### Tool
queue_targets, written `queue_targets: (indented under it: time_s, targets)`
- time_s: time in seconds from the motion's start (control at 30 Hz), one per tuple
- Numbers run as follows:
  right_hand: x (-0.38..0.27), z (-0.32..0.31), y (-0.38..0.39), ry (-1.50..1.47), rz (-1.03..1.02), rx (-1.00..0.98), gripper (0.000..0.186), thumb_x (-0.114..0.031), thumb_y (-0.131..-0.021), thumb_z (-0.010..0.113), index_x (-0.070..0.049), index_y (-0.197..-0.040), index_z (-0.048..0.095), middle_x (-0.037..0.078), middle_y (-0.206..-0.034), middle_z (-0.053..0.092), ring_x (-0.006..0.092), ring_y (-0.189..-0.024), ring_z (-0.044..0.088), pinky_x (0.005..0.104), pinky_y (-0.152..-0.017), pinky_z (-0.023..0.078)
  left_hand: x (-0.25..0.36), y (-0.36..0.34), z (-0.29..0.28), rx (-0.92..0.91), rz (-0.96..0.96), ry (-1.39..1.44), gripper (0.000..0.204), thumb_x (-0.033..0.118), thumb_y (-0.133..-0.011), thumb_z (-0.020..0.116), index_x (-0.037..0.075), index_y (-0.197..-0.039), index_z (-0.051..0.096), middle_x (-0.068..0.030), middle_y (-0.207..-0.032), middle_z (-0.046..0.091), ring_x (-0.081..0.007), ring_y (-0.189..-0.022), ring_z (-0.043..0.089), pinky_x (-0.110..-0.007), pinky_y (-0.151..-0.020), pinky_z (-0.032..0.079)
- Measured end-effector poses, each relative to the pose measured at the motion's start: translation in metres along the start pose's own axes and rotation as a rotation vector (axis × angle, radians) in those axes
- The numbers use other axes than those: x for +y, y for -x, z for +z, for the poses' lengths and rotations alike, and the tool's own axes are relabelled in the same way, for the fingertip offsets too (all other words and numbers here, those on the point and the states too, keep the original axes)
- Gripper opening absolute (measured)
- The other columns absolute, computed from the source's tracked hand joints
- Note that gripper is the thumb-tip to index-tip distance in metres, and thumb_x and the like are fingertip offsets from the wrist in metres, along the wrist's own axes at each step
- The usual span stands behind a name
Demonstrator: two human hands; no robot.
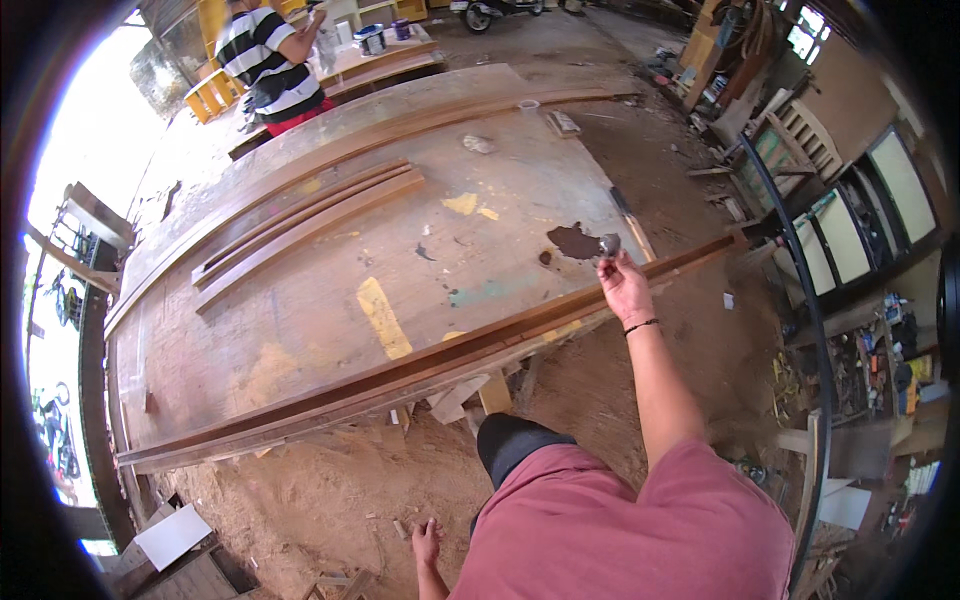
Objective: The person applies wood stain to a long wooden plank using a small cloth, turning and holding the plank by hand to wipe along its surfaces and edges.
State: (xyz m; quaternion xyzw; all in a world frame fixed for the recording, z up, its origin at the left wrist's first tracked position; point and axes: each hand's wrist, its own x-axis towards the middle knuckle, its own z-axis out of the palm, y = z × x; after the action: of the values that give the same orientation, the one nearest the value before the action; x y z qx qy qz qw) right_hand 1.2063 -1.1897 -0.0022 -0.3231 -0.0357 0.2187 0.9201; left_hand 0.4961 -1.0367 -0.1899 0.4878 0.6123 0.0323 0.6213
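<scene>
My right hand [628,288] reaches out over the near right part of a large worktable [330,250]. Its fingers are closed on a small crumpled grey wad [609,244], possibly cloth. The wad is right beside a dark brown stain [572,240] on the tabletop; whether it touches the surface I cannot tell. Along the table's near edge, under my right wrist, lies a long brown wooden profile [430,360] with a groove. My left hand [426,543] hangs low by my side, away from the table, its fingers curled and nothing visible in them.
Shorter brown wooden strips [310,235] and a long one [300,180] lie across the table's far side. A person in a striped shirt [265,60] stands beyond, by paint cans [370,40]. A dark curved bar [800,270] and cluttered shelves [890,370] are on the right.
</scene>
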Motion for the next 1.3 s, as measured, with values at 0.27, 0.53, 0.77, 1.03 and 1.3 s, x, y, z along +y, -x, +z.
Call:
queue_targets:
  time_s: [0.27, 0.53, 0.77, 1.03, 1.3]
  targets:
    - [-0.058, -0.019, 0.065, 0.044, 0.022, 0.027, 0.01, -0.01, -0.1, 0.068, -0.006, -0.109, 0.067, 0.009, -0.103, 0.068, 0.0245, -0.09, 0.064, 0.0375, -0.077, 0.054, -0.025, 0.029, 0.054, -0.221, -0.204, -0.176, 0.029, 0.025, -0.104, 0.067, -0.003, -0.11, 0.062, -0.0108, -0.085, 0.07, -0.017, -0.064, 0.066, -0.031, -0.055, 0.053]
    - [-0.206, -0.152, 0.072, 0.141, -0.174, 0.319, 0.007, -0.01, -0.102, 0.065, -0.01, -0.109, 0.065, 0.005, -0.102, 0.068, 0.0207, -0.089, 0.065, 0.0354, -0.074, 0.052, 0.09, -0.012, 0.172, -0.31, 0.247, -0.311, 0.027, 0.024, -0.102, 0.069, -0.004, -0.102, 0.066, -0.0126, -0.092, 0.074, -0.0188, -0.081, 0.072, -0.031, -0.067, 0.057]
    - [-0.336, -0.274, -0.005, 0.62, -0.329, 0.599, 0.017, -0.02, -0.101, 0.072, -0.009, -0.112, 0.066, 0.001, -0.097, 0.069, 0.0166, -0.08, 0.067, 0.0356, -0.068, 0.052, 0.22, 0.011, 0.339, -0.451, 0.45, -0.404, 0.027, 0.025, -0.105, 0.066, -0.001, -0.108, 0.064, -0.0113, -0.101, 0.075, -0.0164, -0.085, 0.07, -0.031, -0.076, 0.056]
    - [-0.429, -0.342, -0.144, 1.841, -0.285, 0.617, 0.023, -0.013, -0.1, 0.066, -0.004, -0.121, 0.062, 0.02, -0.116, 0.07, 0.0398, -0.109, 0.067, 0.0481, -0.089, 0.054, 0.302, 0.043, 0.491, -0.418, 0.038, 0.146, 0.032, 0.019, -0.107, 0.059, 0.003, -0.135, 0.054, -0.0115, -0.125, 0.07, -0.0178, -0.095, 0.07, -0.031, -0.081, 0.055]
    - [-0.433, -0.384, -0.183, 2.07, -0.263, 0.402, 0.021, -0.003, -0.096, 0.064, -0.005, -0.117, 0.062, 0.017, -0.118, 0.063, 0.0395, -0.119, 0.056, 0.049, -0.1, 0.049, 0.331, 0.044, 0.53, -0.403, 0.038, 0.266, 0.048, 0.011, -0.106, 0.05, 0.01, -0.153, 0.044, -0.0109, -0.153, 0.054, -0.0231, -0.114, 0.065, -0.038, -0.095, 0.053]
